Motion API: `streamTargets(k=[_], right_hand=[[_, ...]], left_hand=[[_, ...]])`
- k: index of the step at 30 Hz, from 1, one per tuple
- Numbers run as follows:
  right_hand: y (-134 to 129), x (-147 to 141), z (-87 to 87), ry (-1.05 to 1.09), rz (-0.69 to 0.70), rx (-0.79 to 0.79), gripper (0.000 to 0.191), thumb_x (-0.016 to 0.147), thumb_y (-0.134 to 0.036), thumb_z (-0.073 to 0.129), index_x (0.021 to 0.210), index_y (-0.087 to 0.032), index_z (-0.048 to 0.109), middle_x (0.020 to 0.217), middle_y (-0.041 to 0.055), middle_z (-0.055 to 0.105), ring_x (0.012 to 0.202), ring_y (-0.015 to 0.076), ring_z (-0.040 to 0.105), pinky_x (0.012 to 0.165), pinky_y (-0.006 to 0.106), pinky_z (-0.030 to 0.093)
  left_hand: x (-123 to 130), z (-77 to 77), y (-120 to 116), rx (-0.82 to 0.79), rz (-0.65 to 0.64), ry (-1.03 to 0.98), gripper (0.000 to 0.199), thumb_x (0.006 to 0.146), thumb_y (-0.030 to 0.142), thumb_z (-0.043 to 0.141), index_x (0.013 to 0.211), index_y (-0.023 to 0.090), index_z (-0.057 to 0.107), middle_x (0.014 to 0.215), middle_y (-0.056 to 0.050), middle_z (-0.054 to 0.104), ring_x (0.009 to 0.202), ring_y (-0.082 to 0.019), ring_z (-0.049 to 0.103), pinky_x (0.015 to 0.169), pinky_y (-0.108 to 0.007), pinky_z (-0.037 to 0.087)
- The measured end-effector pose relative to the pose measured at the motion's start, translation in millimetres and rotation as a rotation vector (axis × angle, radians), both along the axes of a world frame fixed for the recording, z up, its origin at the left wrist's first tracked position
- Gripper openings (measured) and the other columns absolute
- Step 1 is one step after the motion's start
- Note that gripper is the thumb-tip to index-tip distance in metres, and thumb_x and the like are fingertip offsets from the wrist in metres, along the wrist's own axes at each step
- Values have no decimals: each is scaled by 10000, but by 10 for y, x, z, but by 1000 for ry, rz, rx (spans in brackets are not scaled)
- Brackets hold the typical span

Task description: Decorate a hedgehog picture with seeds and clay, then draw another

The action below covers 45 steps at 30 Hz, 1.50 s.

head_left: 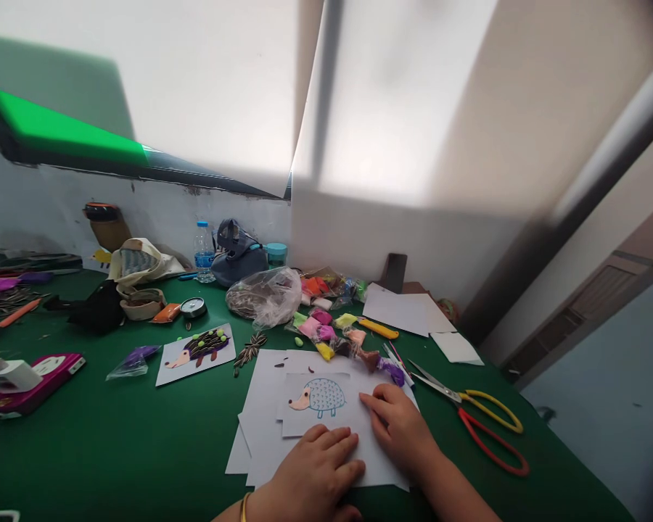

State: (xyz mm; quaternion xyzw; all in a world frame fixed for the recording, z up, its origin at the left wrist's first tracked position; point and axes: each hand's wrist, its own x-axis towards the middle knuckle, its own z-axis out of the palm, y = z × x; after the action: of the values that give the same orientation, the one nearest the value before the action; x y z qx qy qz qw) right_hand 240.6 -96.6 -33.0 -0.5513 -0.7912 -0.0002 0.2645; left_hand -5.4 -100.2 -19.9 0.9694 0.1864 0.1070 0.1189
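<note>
A small white card (315, 425) with a blue-outlined hedgehog drawing (326, 395) lies on white paper sheets (264, 453). The hedgehog's face is filled in peach. My left hand (321, 467) lies flat at the card's lower edge, fingers spread. By the card's right side rests my right hand (400, 424), index finger stretched toward the drawing and other fingers loosely bent; no object shows in it. Small clay packets (326, 332), including a purple packet (392, 373), sit just beyond. Scissors (460, 397) with yellow and red handles lie open to the right.
A decorated hedgehog card (199, 355) lies left, near sunflower seeds (250, 349). A yellow cutter (379, 328), plastic bag (269, 297), water bottle (202, 254) and blue bag (239, 257) stand behind. A magenta box (48, 377) is far left on the green table (141, 442).
</note>
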Motion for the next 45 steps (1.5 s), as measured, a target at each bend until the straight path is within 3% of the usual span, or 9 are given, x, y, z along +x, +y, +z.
streamTargets(k=[8,15,20,23,26,29,34,40,45], right_hand=[[13,-36,83,-51,-166,36,323,864,-172,527,1088,-254,746,972,84,623,901,235,565,824,384,448],[-16,-62,95,-63,-85,30,345,854,-185,555,1138,-281,725,1016,75,626,953,237,555,856,387,408],[-12,-46,90,-33,-119,67,265,886,-200,525,955,-262,774,975,67,620,934,221,550,849,374,390],[-26,-53,81,-36,-47,64,293,869,-194,548,1054,-292,753,994,59,619,948,218,548,866,370,387],[-30,-64,79,-53,-104,58,333,861,-194,552,1131,-286,724,1008,67,624,946,226,548,856,379,386],[-32,-56,90,-38,-142,75,271,889,-210,521,996,-271,762,963,63,623,909,217,551,833,376,383],[-57,-63,113,-54,-16,80,262,878,-206,538,990,-282,762,947,58,619,905,216,547,827,369,391],[-61,-69,113,-46,-116,84,273,870,-173,536,994,-269,760,910,55,622,870,210,550,809,370,377],[-87,-65,127,-64,23,76,276,862,-180,552,1021,-286,752,943,54,629,895,211,553,826,365,389]], left_hand=[[9,6,3,-15,3,-15,542,885,570,565,1335,274,499,1474,-97,506,1333,-319,486,1066,-483,384],[12,16,-4,-22,18,-32,545,866,554,601,1326,276,509,1463,-95,519,1320,-310,497,1062,-469,382],[12,-2,0,-26,14,-32,540,868,555,597,1324,279,508,1467,-94,513,1329,-310,486,1061,-468,378],[15,-7,-4,-30,23,-28,539,869,559,592,1322,279,508,1465,-97,515,1324,-311,491,1061,-471,376],[14,1,-6,-31,24,-34,541,868,565,590,1320,279,512,1464,-97,515,1323,-314,492,1064,-472,372],[11,14,-4,-36,15,-26,533,877,567,577,1323,282,508,1471,-92,509,1330,-312,486,1060,-473,374],[13,3,-3,-33,21,-41,541,864,560,597,1322,284,514,1461,-90,519,1322,-309,492,1060,-465,372],[9,3,-5,-32,20,-40,538,869,558,595,1325,287,509,1464,-89,517,1328,-308,487,1064,-467,367],[12,28,-10,-40,19,-42,535,868,545,598,1326,283,510,1459,-92,522,1323,-309,491,1062,-466,368]])
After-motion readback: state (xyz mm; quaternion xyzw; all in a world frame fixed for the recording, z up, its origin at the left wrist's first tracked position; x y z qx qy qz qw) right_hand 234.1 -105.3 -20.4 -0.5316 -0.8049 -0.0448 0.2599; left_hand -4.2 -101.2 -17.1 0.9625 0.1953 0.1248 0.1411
